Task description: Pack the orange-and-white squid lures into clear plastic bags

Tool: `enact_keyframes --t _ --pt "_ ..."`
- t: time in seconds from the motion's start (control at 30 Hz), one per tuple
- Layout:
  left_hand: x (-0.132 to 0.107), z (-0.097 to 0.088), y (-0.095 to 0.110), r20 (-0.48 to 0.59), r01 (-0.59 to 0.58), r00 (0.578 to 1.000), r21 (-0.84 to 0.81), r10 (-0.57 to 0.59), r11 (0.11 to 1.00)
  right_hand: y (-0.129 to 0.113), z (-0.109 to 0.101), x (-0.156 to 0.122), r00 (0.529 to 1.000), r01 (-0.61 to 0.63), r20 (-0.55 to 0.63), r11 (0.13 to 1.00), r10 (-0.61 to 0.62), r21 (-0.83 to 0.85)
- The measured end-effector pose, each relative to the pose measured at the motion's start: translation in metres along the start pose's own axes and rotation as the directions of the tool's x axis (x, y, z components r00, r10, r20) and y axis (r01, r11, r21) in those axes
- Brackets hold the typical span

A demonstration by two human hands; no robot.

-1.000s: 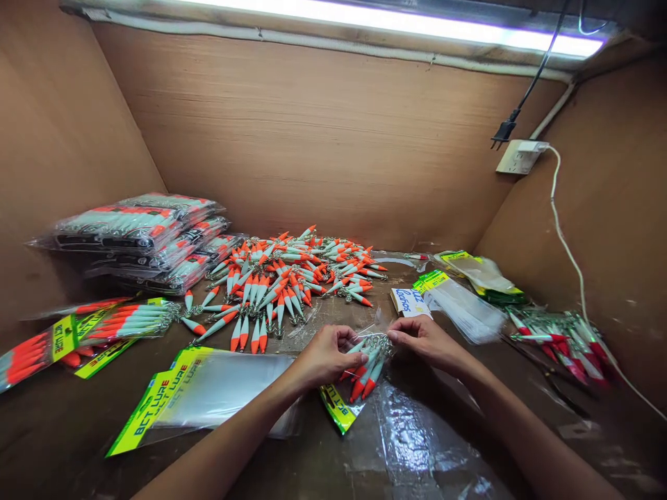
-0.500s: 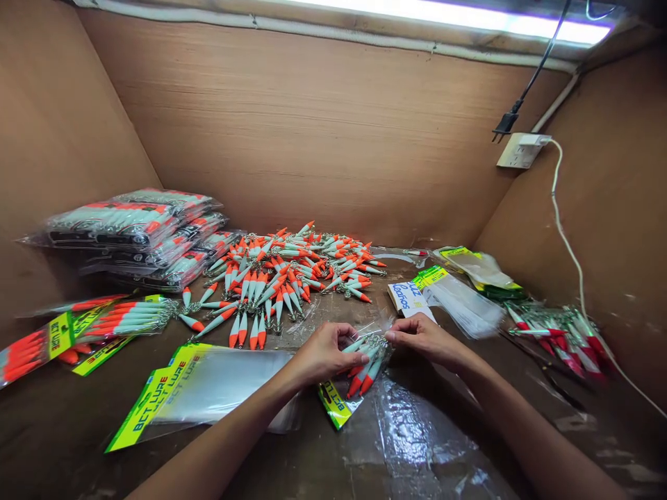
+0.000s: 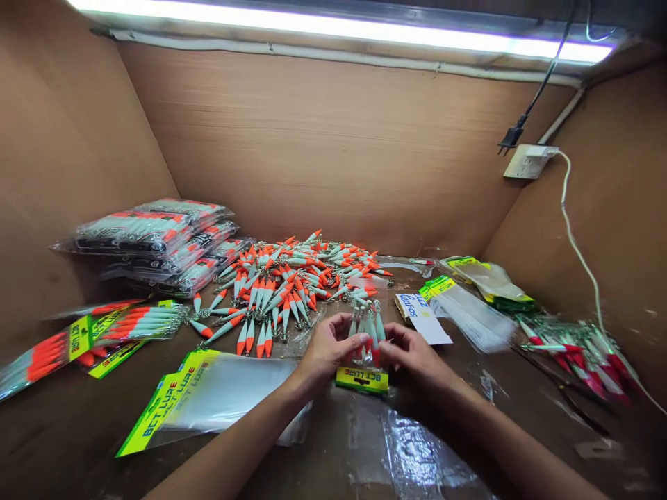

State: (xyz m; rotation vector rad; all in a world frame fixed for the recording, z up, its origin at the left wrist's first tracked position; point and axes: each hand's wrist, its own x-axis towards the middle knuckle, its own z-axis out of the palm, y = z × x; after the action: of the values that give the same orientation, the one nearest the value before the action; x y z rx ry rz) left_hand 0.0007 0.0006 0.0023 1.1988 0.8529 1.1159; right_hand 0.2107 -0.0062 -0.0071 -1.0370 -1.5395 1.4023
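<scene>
Both hands grip a clear plastic bag of fishing lures over the table. Its yellow-green BCT LURE header points toward me, while the hook ends of the white and orange-red lures face away. My left hand pinches the bag's left side, thumb on top. On its right side my right hand is closed, with thumb and fingers against the lures. Past my hands lies a heap of loose lures. A stack of flat header bags rests left of my left forearm.
Packed lure bundles are piled at the back left, with filled bags in front. On the right are more flat bags, a white card and red-white lures. A white cord hangs from the socket.
The bag of lures has turned so its header faces me squarely and the hook ends point away. My right hand has moved from the hook end to the bag's right side. The view has shifted slightly.
</scene>
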Motion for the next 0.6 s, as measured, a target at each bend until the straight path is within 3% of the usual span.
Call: enact_keyframes --t 0.07,0.13,0.27,0.37,0.6 --pt "-0.003 0.003 -0.001 0.045 0.016 0.999 0.075 -0.019 0.997 0.001 0.011 -0.001 0.996 0.031 0.078 0.999 -0.035 0.041" --pt "-0.004 0.004 -0.005 0.055 0.018 0.998 0.17 -0.028 0.985 0.002 0.017 -0.002 0.996 0.052 0.068 0.997 -0.055 0.049" --pt "-0.005 0.003 -0.013 0.009 -0.061 0.998 0.309 0.062 0.949 0.007 0.017 -0.001 0.999 0.026 0.034 0.999 -0.027 0.039" --pt "-0.004 0.004 -0.018 -0.02 -0.068 0.997 0.272 0.076 0.96 0.011 0.016 0.001 0.998 0.057 -0.012 0.998 -0.057 0.033" --pt "-0.002 0.002 -0.009 0.065 -0.041 0.998 0.214 0.028 0.976 0.009 0.017 -0.002 0.998 0.053 -0.033 0.998 -0.054 -0.018"
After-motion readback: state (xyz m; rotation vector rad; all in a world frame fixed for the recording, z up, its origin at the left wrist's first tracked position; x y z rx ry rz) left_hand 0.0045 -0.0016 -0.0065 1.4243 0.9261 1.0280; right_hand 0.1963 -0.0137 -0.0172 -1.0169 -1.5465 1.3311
